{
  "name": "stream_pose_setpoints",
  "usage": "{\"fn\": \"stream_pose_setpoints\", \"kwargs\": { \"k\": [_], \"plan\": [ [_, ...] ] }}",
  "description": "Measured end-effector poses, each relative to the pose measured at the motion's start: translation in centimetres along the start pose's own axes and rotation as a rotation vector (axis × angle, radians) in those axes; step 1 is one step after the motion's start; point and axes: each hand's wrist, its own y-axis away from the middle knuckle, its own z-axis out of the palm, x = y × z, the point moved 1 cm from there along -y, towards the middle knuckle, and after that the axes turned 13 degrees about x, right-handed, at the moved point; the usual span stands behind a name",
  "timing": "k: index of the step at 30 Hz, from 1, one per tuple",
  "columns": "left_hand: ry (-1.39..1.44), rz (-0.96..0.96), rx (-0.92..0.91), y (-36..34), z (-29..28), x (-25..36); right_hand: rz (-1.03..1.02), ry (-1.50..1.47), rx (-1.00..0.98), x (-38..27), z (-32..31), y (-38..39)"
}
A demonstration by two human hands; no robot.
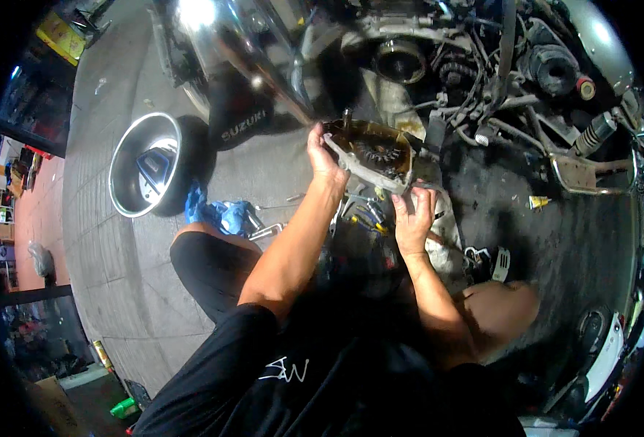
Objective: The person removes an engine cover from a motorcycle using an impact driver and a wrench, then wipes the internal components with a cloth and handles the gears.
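Note:
Over the floor in front of me, an engine casing is tilted so its oily brown inside faces up. A dark toothed gear sits inside it. My left hand is closed round the casing's left edge, thumb along the rim. At its lower right edge my right hand grips with thumb and fingers; part of those fingers is hidden. Beneath the casing lie several hand tools, among them yellow-handled pliers. A crumpled blue cloth is on the floor left of my left forearm.
A steel basin with a blue-edged item inside stands at left. Ahead and right is a partly dismantled motorcycle with exposed hoses and a shock absorber. A small yellow tube and a slotted metal part lie on the right.

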Motion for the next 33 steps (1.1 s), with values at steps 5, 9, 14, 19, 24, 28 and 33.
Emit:
{"fn": "stream_pose_setpoints", "kwargs": {
  "k": [5, 9, 14, 19, 24, 28, 33],
  "plan": [
    [-0.093, -0.105, 0.246, 0.2, -4.4, -0.6, 0.148, 0.031, -0.086, 1.0, 0.7, 3.9],
    [-0.075, -0.155, 0.179, -3.2, -6.6, -1.9, 0.420, -0.007, -0.104, 4.7, 3.3, 5.8],
    [-0.051, -0.097, 0.044, -9.9, -8.0, -3.8, 0.707, -0.169, -0.180, 9.1, 6.4, 3.9],
    [-0.008, -0.172, 0.021, -14.1, -7.4, -5.2, 0.972, -0.462, -0.051, 14.4, 10.0, 2.9],
    [0.029, -0.139, 0.155, -18.5, -8.0, -5.9, 1.122, -0.576, -0.066, 18.5, 13.4, 2.8],
    [-0.029, -0.069, 0.081, -22.6, -9.6, -7.1, 1.261, -0.649, -0.057, 20.9, 15.1, 3.2],
    [-0.059, -0.128, 0.101, -24.9, -10.9, -8.2, 1.225, -0.522, -0.123, 20.0, 13.5, 5.6]
  ]
}}
